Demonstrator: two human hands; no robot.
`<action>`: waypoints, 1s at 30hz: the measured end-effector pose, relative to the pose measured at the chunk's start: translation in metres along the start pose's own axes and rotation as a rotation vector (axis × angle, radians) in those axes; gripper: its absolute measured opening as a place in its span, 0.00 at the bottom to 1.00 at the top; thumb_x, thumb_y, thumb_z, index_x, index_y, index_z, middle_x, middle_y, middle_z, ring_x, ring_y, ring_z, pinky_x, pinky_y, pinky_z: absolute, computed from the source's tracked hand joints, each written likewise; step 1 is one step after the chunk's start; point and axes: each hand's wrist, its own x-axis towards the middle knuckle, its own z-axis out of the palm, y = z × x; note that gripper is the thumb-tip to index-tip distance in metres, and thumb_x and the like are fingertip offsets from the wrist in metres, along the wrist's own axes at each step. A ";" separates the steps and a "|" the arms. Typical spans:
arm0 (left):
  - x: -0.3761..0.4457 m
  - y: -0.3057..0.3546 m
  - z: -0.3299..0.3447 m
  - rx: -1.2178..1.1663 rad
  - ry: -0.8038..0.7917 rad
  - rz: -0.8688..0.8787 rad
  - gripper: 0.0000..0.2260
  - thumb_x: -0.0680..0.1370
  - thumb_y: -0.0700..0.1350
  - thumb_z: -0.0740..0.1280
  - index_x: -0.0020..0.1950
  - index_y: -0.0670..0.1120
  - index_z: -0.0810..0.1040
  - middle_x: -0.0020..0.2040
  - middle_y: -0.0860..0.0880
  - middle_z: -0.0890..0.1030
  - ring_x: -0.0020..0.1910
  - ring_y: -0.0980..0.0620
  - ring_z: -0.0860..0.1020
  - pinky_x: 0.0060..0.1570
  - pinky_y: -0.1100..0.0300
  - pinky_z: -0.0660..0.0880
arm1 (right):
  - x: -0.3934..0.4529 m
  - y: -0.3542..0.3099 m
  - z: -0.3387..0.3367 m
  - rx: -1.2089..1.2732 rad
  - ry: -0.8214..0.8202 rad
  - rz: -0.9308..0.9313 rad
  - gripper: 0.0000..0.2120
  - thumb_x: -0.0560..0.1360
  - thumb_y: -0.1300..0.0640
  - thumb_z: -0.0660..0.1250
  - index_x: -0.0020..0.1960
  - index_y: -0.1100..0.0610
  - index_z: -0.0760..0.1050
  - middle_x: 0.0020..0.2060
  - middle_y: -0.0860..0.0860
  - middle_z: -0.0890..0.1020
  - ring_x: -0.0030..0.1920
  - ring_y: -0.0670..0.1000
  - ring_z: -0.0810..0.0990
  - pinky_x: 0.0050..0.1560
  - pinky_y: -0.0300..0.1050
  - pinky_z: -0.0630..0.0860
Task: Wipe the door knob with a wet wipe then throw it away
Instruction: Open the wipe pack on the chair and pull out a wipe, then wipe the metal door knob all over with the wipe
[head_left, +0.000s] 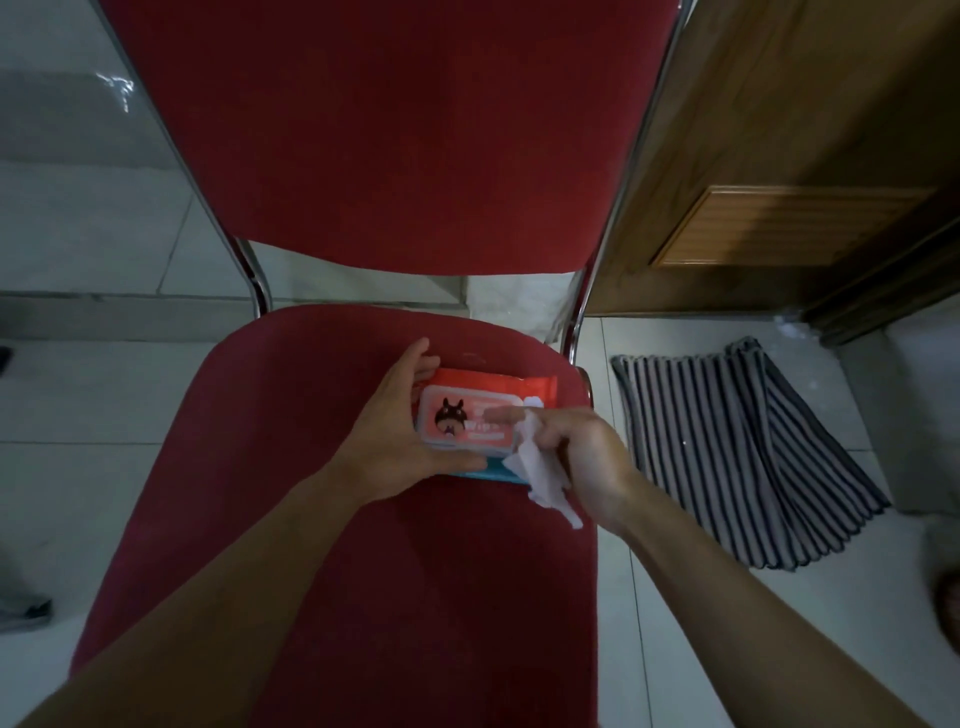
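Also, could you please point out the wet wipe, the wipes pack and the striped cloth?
wet wipe (543, 473), head view, its crumpled middle.
wipes pack (467, 434), head view, its lid.
striped cloth (737, 447), head view, its middle.

"Wip", partly hidden, on the wipes pack (470, 421) lid.

The chair (363, 156) is red, the wipe pack (493, 382) orange-red, the wipe (540, 467) white; right of the chair, a cloth (727, 441) striped grey-and-dark.
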 end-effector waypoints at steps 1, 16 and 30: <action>-0.001 -0.001 -0.003 -0.034 -0.026 -0.009 0.52 0.58 0.48 0.79 0.73 0.51 0.51 0.67 0.55 0.65 0.65 0.60 0.65 0.60 0.70 0.65 | 0.000 0.001 0.001 -0.029 -0.004 0.010 0.21 0.73 0.69 0.47 0.61 0.70 0.71 0.49 0.62 0.80 0.44 0.50 0.78 0.37 0.38 0.75; -0.005 0.045 0.000 0.307 0.030 0.087 0.26 0.72 0.34 0.66 0.69 0.41 0.64 0.68 0.42 0.69 0.65 0.47 0.69 0.61 0.66 0.62 | -0.028 -0.029 0.015 -0.045 0.291 -0.102 0.09 0.69 0.64 0.61 0.45 0.65 0.79 0.47 0.65 0.81 0.49 0.61 0.79 0.49 0.53 0.74; -0.048 0.315 -0.017 -0.331 -0.159 0.275 0.07 0.73 0.38 0.68 0.46 0.49 0.80 0.42 0.47 0.81 0.38 0.52 0.78 0.37 0.61 0.77 | -0.219 -0.198 -0.008 -0.021 0.286 -0.569 0.10 0.73 0.65 0.64 0.54 0.61 0.77 0.48 0.60 0.84 0.48 0.58 0.83 0.48 0.53 0.80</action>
